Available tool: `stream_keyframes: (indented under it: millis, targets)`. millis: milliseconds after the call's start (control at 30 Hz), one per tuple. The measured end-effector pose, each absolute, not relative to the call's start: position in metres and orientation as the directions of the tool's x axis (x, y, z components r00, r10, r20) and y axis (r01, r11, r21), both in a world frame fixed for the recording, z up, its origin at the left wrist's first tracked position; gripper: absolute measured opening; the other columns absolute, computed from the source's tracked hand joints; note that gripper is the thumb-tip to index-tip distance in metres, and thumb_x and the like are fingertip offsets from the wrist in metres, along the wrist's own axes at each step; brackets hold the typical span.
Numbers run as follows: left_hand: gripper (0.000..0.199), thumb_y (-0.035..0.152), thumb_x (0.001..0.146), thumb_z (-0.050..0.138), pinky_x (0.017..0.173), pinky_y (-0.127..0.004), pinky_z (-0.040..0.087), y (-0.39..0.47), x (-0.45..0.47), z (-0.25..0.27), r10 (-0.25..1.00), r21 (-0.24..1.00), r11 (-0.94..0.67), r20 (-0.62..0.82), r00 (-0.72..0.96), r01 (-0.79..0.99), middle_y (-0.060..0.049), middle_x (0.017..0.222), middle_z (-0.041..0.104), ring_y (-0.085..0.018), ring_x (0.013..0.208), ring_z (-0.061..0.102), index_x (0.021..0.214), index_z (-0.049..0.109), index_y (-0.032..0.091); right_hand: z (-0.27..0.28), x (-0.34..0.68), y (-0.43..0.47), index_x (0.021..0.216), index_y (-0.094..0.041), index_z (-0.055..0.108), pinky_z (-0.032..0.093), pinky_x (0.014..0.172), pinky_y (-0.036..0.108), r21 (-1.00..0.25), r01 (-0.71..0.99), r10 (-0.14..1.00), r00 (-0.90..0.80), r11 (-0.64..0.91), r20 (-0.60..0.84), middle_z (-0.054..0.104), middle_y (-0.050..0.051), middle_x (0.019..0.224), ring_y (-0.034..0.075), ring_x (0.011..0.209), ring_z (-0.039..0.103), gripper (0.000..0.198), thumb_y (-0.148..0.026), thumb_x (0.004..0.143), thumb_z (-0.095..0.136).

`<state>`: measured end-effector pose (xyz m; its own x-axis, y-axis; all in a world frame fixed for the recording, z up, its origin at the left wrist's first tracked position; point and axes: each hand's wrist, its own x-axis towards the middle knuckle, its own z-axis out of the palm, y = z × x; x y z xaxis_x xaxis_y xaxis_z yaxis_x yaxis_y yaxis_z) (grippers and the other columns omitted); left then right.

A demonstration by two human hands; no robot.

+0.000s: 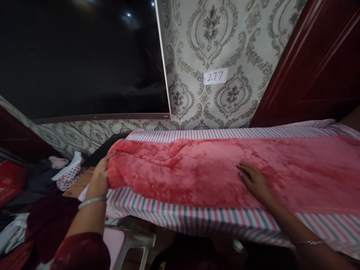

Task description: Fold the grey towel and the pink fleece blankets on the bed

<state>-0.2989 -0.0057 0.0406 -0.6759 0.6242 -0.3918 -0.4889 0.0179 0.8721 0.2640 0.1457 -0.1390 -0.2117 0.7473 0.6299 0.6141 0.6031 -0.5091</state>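
Observation:
A long red plush blanket [202, 172], folded into a strip, lies across a pink, grey and white striped cloth [180, 217]. At the blanket's left end, my left hand [102, 172] is closed on the edge, with a finger on top and the others mostly hidden. My right hand [254, 182] rests on the plush surface right of the middle, fingers stretched out and slightly bent, holding nothing. Creases and darker rubbed patches run over the blanket, mostly towards its left end. Its right end reaches the edge of the view.
A large dark television screen [92, 60] hangs behind on the left. Paper marked 277 [215, 76] is stuck to the patterned wall. Clothes [50, 221] are piled at the left. A pale plastic stool [139, 240] stands below the striped cloth. Dark red wood panelling [315, 67] rises at the right.

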Motion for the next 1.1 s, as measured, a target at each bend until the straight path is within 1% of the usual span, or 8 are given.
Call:
stream_keyframes:
  millis: [133,267,433,600,733,867,1000,1100]
  targets:
    - [0.015,0.014,0.090,0.053,0.055,-0.033,0.063,-0.017,-0.309,0.057,0.633,0.883,0.131,-0.424,-0.648,-0.450,-0.005,0.063,0.070,-0.020,0.053,0.069,0.094,0.067,0.010,-0.139,0.262,0.145,0.106,-0.021,0.072,0.050,0.101,0.056,-0.541,0.611,0.768,-0.183,0.578,0.614,0.071,0.015,0.116,0.032,0.112,0.065,0.040,-0.049,0.092,0.047]
    - [0.014,0.005,0.082,0.057,0.048,-0.028,0.059,-0.025,-0.294,0.062,0.682,0.898,0.203,-0.415,-0.602,-0.389,-0.006,0.062,0.070,-0.019,0.048,0.067,0.090,0.068,0.009,-0.137,0.261,0.146,0.105,-0.022,0.072,0.050,0.101,0.056,-0.561,0.607,0.786,-0.184,0.563,0.590,0.071,0.014,0.116,0.032,0.111,0.066,0.038,-0.048,0.090,0.049]
    - [0.038,-0.002,0.068,0.065,0.050,-0.024,0.059,-0.034,-0.283,0.066,0.767,0.952,0.112,-0.265,-0.585,-0.284,-0.005,0.072,0.074,-0.017,0.052,0.068,0.103,0.071,0.012,-0.127,0.262,0.149,0.103,-0.021,0.073,0.052,0.098,0.055,-0.550,0.636,0.807,-0.210,0.542,0.552,0.073,0.014,0.112,0.032,0.107,0.067,0.035,-0.043,0.088,0.049]
    - [0.056,0.001,0.063,0.073,0.057,-0.025,0.061,-0.036,-0.290,0.056,0.786,0.962,0.079,-0.221,-0.577,-0.260,-0.007,0.090,0.076,-0.018,0.064,0.072,0.117,0.069,0.015,-0.095,0.230,0.160,0.105,-0.021,0.073,0.051,0.100,0.052,-0.516,0.606,0.774,-0.297,0.606,0.560,0.072,0.013,0.112,0.031,0.107,0.067,0.032,-0.036,0.088,0.051]
    - [0.072,-0.003,0.064,0.069,0.063,-0.027,0.063,-0.033,-0.292,0.048,0.765,0.960,0.040,-0.207,-0.610,-0.277,-0.007,0.104,0.076,-0.019,0.072,0.074,0.131,0.061,0.022,-0.075,0.164,0.170,0.100,-0.024,0.075,0.056,0.091,0.043,-0.687,0.402,0.787,-0.431,0.606,0.442,0.073,0.010,0.111,0.026,0.098,0.069,0.024,-0.030,0.084,0.058]
    - [0.073,-0.010,0.065,0.059,0.066,-0.024,0.062,-0.017,-0.284,0.061,0.728,0.967,-0.048,-0.139,-0.672,-0.251,-0.007,0.107,0.075,-0.017,0.080,0.075,0.130,0.060,0.022,-0.069,0.103,0.173,0.096,-0.022,0.074,0.058,0.079,0.034,-0.944,0.187,0.857,-0.493,0.272,0.149,0.075,0.006,0.094,0.021,0.087,0.069,0.022,-0.028,0.077,0.067]
    - [0.069,-0.005,0.068,0.061,0.083,-0.034,0.062,0.026,-0.236,0.087,0.779,0.995,-0.085,0.037,-0.626,-0.047,-0.011,0.124,0.070,-0.024,0.099,0.073,0.133,0.058,0.019,-0.066,0.088,0.169,0.095,-0.020,0.070,0.059,0.075,0.033,-0.990,-0.057,0.881,-0.466,-0.125,-0.085,0.074,0.007,0.092,0.019,0.083,0.070,0.020,-0.031,0.078,0.072]
    - [0.061,0.004,0.077,0.060,0.111,-0.043,0.046,0.063,-0.165,0.086,0.931,0.902,-0.204,0.298,-0.210,0.380,-0.012,0.145,0.057,-0.029,0.133,0.055,0.136,0.058,0.018,-0.064,0.106,0.165,0.100,-0.021,0.067,0.059,0.084,0.040,-0.933,-0.208,0.869,-0.466,-0.292,-0.168,0.074,0.012,0.105,0.023,0.091,0.072,0.022,-0.038,0.086,0.065]
